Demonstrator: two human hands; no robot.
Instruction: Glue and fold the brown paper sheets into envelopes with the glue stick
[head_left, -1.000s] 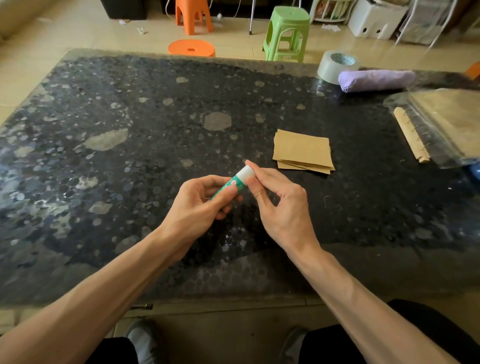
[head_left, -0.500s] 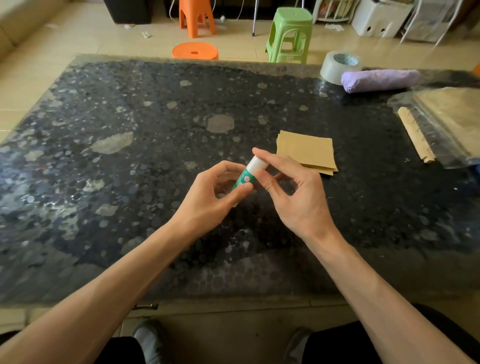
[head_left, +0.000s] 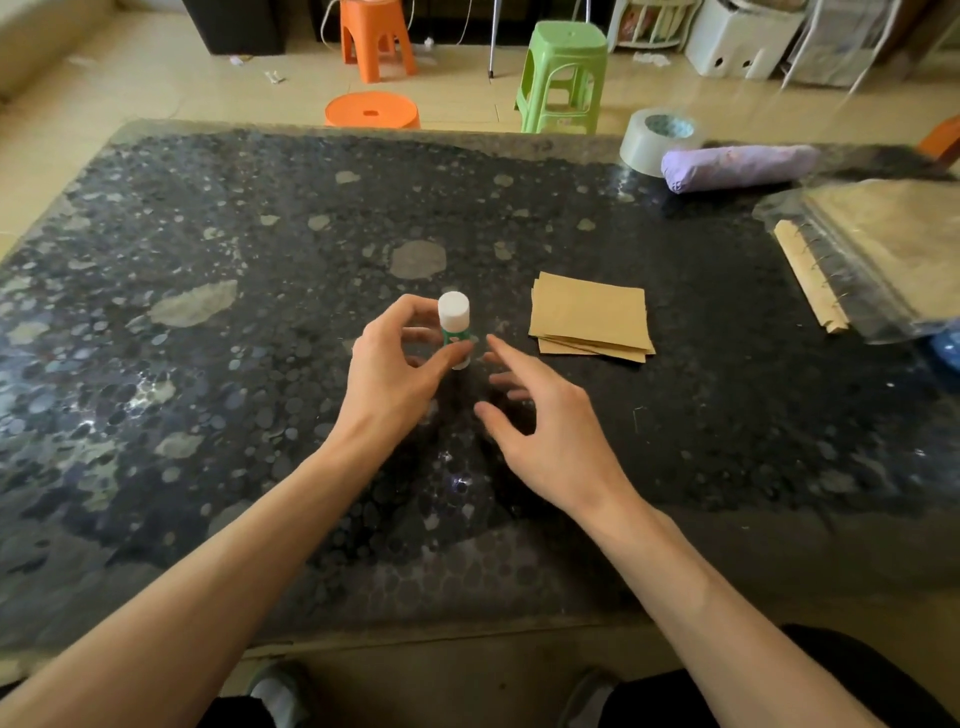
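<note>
Left hand (head_left: 390, 378) pinches upright capped glue stick (head_left: 453, 323), right hand (head_left: 545, 435) slack beside it; stray knock could topple stick.

Left hand (head_left: 395, 376) grip pinches glue stick (head_left: 454, 317); right hand (head_left: 545, 431) seemingly hovering, fingers spread

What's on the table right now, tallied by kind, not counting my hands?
Glue stick: 1, held by the left hand
Stack of brown paper sheets: 1
Tape roll: 1
Purple roll: 1
Plastic-wrapped pack: 1
Total: 5, leaving out a blue thing cut off at the right edge
</note>
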